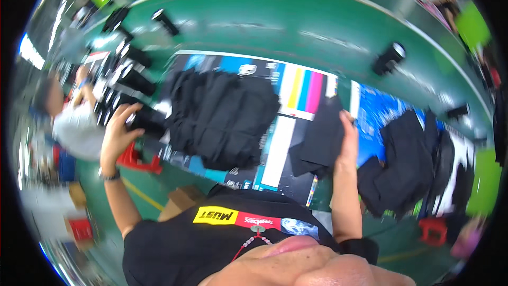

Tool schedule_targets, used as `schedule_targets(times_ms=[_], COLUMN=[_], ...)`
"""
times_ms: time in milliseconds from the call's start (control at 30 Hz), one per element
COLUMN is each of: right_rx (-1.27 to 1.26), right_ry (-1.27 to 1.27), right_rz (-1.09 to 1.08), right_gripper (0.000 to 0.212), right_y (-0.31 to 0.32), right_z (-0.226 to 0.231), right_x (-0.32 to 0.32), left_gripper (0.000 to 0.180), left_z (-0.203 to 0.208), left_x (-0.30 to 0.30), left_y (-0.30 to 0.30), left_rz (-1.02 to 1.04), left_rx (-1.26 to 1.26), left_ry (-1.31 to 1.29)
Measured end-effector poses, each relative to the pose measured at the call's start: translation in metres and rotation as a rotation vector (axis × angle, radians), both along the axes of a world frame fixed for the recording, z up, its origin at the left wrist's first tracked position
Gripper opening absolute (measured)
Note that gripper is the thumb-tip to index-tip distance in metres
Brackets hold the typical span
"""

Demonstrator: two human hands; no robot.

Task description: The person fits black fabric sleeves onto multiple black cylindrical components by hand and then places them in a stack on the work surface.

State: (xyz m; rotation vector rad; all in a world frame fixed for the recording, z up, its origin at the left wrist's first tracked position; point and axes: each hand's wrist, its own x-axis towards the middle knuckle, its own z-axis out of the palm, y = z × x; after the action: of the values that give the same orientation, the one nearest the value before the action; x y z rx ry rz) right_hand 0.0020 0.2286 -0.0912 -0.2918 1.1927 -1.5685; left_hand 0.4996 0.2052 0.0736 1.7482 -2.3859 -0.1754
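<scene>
My left hand (117, 131) reaches out to the left end of the table and grips a black bundle (147, 120) beside a row of similar dark bundles (132, 77). A dark band sits on that wrist. My right hand (347, 140) holds a flat black piece of fabric (320, 140) by its right edge, above the table. Between the hands lies a big heap of black garments (222, 116) on a table covered with colourful printed sheets (304, 87).
A second pile of black clothing (407, 164) lies on the blue sheet at right. Another person in a grey top (76, 127) stands at far left. Red stools (140, 161) (434, 230), a cardboard box (180, 201) and black cylinders (389, 58) stand on the green floor.
</scene>
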Motion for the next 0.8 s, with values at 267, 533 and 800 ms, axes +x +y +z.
schedule_targets(times_ms=[267, 533, 800], right_rx=[-0.07, -0.113, -0.047], right_ry=[-0.059, -0.105, -0.122], right_rz=[-0.032, 0.012, 0.042], right_gripper=[0.012, 0.008, 0.009], right_y=[0.007, 0.014, 0.008], right_z=[0.009, 0.018, 0.024], right_x=[0.007, 0.005, 0.007], left_gripper=[0.068, 0.055, 0.059], left_z=[0.055, 0.018, -0.06], left_x=[-0.069, -0.224, -0.304], left_y=[-0.085, -0.247, -0.287], left_rz=[-0.18, -0.449, -0.331], left_rx=[-0.294, -0.254, -0.162], left_ry=[0.044, 0.106, 0.103])
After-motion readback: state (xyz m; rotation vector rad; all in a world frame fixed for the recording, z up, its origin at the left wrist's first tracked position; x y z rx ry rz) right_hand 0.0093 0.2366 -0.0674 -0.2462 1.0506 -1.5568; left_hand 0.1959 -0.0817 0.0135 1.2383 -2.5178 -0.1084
